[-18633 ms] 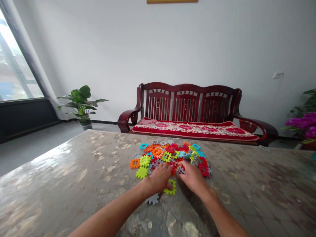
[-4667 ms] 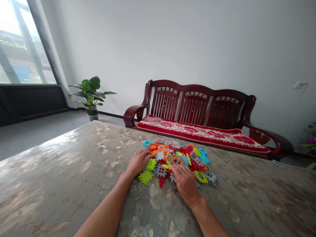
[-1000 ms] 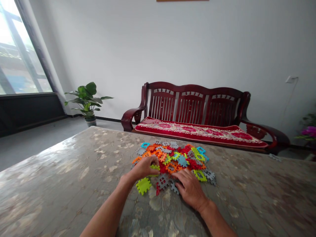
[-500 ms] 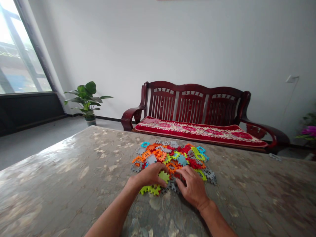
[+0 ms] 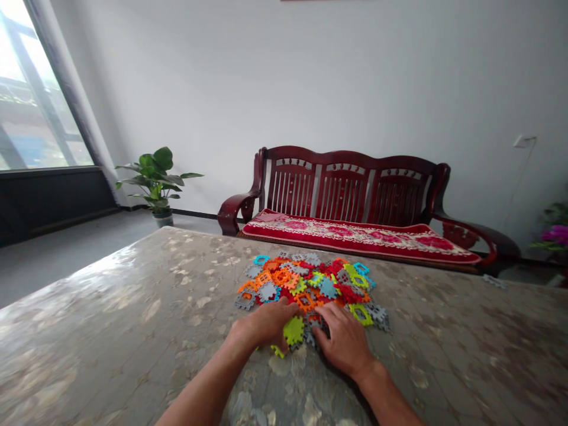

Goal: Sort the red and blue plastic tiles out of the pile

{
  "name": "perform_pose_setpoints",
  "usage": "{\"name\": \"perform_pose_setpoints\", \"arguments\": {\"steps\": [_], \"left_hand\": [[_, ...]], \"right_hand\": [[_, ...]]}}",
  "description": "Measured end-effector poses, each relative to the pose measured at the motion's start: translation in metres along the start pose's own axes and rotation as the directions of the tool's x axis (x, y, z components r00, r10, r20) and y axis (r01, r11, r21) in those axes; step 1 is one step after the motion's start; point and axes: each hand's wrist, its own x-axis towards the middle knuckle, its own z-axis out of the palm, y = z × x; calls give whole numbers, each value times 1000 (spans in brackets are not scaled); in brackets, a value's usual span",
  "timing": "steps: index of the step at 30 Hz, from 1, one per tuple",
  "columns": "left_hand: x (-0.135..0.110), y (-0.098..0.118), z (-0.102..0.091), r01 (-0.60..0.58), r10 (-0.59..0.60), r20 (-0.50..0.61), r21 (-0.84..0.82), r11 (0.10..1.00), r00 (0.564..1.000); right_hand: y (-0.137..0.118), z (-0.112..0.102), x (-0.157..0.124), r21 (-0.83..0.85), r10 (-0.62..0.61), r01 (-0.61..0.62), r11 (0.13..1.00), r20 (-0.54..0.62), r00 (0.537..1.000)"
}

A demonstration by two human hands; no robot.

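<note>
A heap of interlocking plastic tiles with notched edges, in orange, red, grey, blue and lime green, lies on the table before me. My left hand (image 5: 267,324) is at the near left of the heap, thumb and fingers apart. Just right of its thumb a solid lime green tile (image 5: 293,331) lies face up, partly overlapped by the hand. My right hand (image 5: 345,338) rests at the heap's near right, fingers curved and thumb apart. A grey tile (image 5: 309,336) lies beside its thumb, and an orange tile (image 5: 305,302) lies beyond its fingertips.
A patterned cloth covers the table (image 5: 146,331). One grey tile (image 5: 494,282) lies apart at the far right edge. Behind the table stands a dark red wooden bench (image 5: 341,183) with a red floral cushion (image 5: 355,234). A potted plant (image 5: 160,183) stands at the left.
The lime green tile has gone from between my left thumb and fingers to lying flatter beside them. My left hand has opened and shifted slightly left. My right hand has moved only a little.
</note>
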Motion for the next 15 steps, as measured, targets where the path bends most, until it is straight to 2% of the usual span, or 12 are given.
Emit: {"name": "perform_pose_setpoints", "arguments": {"steps": [4, 7, 15], "left_hand": [[1, 6, 2, 28, -28, -10, 4, 1000, 1000], [0, 8, 2, 52, -52, 6, -20, 998, 999], [7, -1, 14, 72, -71, 23, -61, 996, 997]], "right_hand": [[3, -2, 0, 96, 17, -18, 995, 16, 1000], [3, -3, 0, 92, 44, -47, 995, 36, 998], [-1, -2, 1, 78, 12, -20, 997, 106, 994]]}}
